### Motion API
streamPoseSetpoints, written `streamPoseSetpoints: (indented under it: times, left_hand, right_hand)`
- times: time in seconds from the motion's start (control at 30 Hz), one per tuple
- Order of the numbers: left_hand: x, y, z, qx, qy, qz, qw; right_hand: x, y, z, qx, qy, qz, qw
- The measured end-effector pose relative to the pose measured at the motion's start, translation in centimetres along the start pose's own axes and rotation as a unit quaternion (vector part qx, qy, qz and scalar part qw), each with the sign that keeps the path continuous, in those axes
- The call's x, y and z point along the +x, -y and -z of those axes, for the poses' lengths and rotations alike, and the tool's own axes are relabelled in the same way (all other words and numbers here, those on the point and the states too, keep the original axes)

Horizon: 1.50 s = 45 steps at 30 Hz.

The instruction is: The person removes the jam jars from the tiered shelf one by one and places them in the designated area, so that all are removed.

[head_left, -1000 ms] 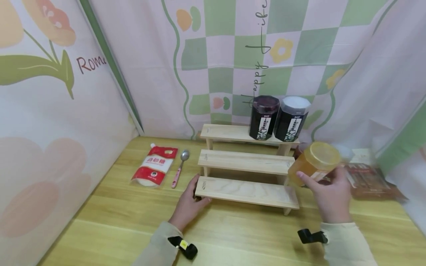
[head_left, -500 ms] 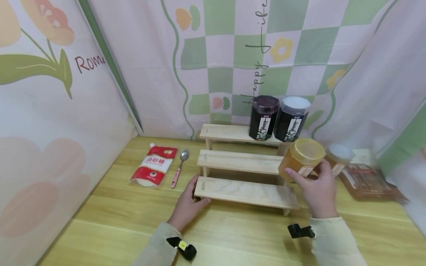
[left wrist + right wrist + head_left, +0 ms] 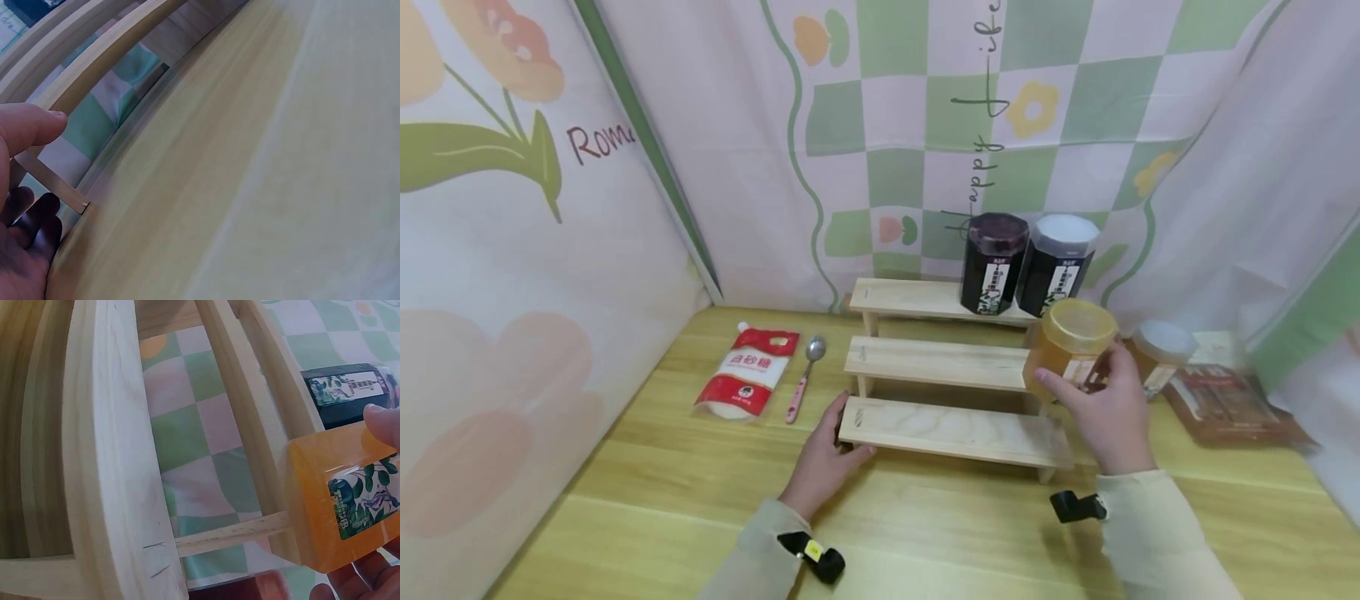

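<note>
A three-tier wooden shelf rack stands mid-table. My left hand grips the left end of its lowest board, thumb at the front edge; in the left wrist view the other fingers curl beside a leg. With my right hand I hold a jar of amber honey with a yellow lid, between thumb and fingers. The jar is upright at the right end of the middle board, and in the right wrist view its base is right at the board's edge. Two dark jars stand on the top board's right half.
Left of the rack lie a red and white bag of sugar and a spoon with a pink handle. Another amber jar with a pale lid and a brown packet are on the table at right. Patterned curtains hang close behind.
My right hand has carried the honey jar leftward and slightly up, from beside the rack to the middle board's right end. The left hand keeps its grip on the lowest board.
</note>
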State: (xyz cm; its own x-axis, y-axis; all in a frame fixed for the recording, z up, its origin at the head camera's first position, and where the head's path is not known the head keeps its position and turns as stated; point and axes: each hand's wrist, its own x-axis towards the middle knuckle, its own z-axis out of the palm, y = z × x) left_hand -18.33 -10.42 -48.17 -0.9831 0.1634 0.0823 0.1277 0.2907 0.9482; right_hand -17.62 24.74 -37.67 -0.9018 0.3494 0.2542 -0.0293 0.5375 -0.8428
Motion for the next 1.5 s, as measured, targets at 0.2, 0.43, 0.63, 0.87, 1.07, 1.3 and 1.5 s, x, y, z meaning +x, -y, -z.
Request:
streamPoseSetpoints:
  times: [0.2,0.43,0.63,0.87,1.07,1.3,1.5]
  left_hand:
    - [0.2,0.0,-0.2,-0.005,0.005,-0.009,0.9999]
    - [0.3,0.3,-0.2,-0.008,0.004,-0.004,1.0000]
    - [0.2,0.4,-0.2,-0.004,0.002,0.001,1.0000]
    - [0.2,0.5,-0.2,-0.006,0.001,-0.004,1.0000]
    - [0.2,0.4,-0.2,-0.009,-0.001,-0.005,0.9999]
    - [0.1,0.2,-0.2,-0.017,-0.003,-0.004,0.9998]
    - [0.0,0.1,-0.1,-0.016,-0.004,-0.004,0.9999]
  right_hand:
    - [0.6,0.1,-0.2,0.004,0.016,0.003,0.9999]
    - [1.1,0.2,-0.9,0.012,0.016,-0.014,0.9997]
    - [1.1,0.5,-1.6,0.033,0.001,-0.023,0.9992]
    - [0.8,1.3,-2.1,0.057,0.013,-0.040,0.9975]
    - [0.7,1.8,-2.2,0.019,0.028,-0.018,0.9993]
    - [0.5,2.4,-3.1,-0.019,0.024,0.006,0.9995]
    - [0.3,3.1,-3.7,-0.002,0.031,0.018,0.9993]
